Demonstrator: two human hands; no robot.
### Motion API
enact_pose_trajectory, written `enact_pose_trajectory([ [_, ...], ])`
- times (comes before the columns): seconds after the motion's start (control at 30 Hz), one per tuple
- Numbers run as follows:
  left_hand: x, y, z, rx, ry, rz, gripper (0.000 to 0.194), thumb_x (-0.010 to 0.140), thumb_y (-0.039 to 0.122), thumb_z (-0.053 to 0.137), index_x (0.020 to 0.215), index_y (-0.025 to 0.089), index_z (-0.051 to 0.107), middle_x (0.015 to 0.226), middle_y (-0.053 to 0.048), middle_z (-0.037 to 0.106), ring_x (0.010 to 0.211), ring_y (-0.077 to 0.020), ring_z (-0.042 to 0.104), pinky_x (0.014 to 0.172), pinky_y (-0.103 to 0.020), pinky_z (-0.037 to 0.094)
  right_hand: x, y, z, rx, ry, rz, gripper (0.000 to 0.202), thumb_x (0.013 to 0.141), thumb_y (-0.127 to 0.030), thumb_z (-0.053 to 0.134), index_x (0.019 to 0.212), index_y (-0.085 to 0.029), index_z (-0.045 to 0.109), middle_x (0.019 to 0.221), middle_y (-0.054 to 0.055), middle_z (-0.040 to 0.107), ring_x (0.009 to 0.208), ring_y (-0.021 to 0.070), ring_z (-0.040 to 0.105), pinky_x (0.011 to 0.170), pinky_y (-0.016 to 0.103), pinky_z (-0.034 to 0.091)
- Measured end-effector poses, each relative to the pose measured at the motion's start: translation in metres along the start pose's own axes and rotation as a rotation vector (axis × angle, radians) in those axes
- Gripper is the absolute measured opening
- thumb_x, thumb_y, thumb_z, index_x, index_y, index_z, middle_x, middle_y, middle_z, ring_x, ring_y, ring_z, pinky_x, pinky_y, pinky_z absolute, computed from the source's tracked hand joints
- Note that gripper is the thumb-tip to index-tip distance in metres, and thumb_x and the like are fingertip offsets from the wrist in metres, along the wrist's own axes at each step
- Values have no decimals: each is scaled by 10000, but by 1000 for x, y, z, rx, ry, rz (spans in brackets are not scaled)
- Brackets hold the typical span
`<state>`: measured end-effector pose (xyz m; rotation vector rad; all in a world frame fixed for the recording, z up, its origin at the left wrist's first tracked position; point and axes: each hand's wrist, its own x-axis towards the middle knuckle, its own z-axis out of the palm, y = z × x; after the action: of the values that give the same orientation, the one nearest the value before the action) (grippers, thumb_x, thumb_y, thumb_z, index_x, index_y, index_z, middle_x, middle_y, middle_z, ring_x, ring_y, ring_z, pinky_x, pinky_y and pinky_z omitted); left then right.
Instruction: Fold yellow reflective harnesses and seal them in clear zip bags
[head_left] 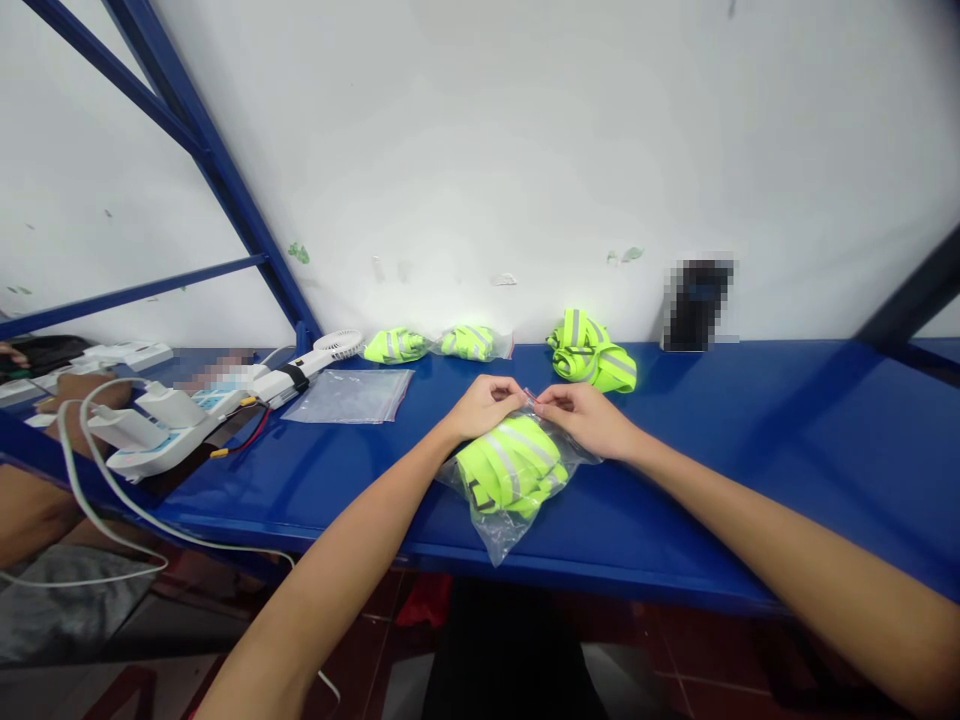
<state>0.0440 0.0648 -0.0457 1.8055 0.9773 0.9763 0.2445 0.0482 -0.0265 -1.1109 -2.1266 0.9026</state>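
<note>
A clear zip-lock bag (501, 535) lies near the front edge of the blue table, with a bundled neon-yellow reflective strap (514, 462) inside it. My left hand (487, 405) pinches the bag's red-lined top edge from the left. Close beside it, my right hand (589, 415) pinches the same edge from the right, thumb and fingers pressed together. The bag's mouth points away from me, and the fingers partly hide it. Just beyond my right hand sits a loose neon-yellow bundle with grey stripes (592, 352).
Two bagged yellow bundles (396, 345) rest along the wall. Flat clear bags (349, 396) lie at the left, near a small white fan (337, 347) and a power strip (176, 430) with cables. A dark upright device (699, 305) leans on the wall. Another person's arm shows far left.
</note>
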Motion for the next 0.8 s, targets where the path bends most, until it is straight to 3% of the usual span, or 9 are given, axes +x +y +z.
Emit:
enact_pose_trajectory([
  [0.2, 0, 0, 0, -14, -79, -36, 282, 790, 397, 659, 847, 123, 685, 841, -70, 691, 758, -147, 614, 719, -252, 448, -2, -3, 0, 5, -2, -5, 263, 820, -389, 544, 818, -156, 666, 705, 32, 645, 607, 147, 529, 557, 258, 386],
  [0.47, 0, -3, 1, -22, -93, -13, 250, 773, 368, 679, 823, 123, 679, 814, -56, 673, 729, -130, 589, 707, -248, 441, 5, 0, 3, -97, 7, -37, 182, 785, -297, 514, 660, -171, 555, 602, -13, 552, 559, 113, 452, 527, 238, 319],
  [0.6, 3, -8, -6, -91, -68, -60, 232, 735, 339, 703, 741, 108, 692, 647, -26, 622, 608, -112, 526, 613, -240, 401, 7, -2, 2, -57, -23, 19, 216, 774, -313, 532, 608, -177, 501, 556, -31, 485, 525, 96, 398, 503, 231, 281],
  [0.8, 4, -3, -10, -85, -93, -70, 263, 720, 364, 707, 673, 106, 686, 557, -12, 575, 550, -103, 481, 574, -239, 374, -38, -2, -13, 119, -67, 232, 307, 807, -401, 546, 605, -198, 437, 471, -55, 432, 441, 85, 359, 451, 224, 257],
])
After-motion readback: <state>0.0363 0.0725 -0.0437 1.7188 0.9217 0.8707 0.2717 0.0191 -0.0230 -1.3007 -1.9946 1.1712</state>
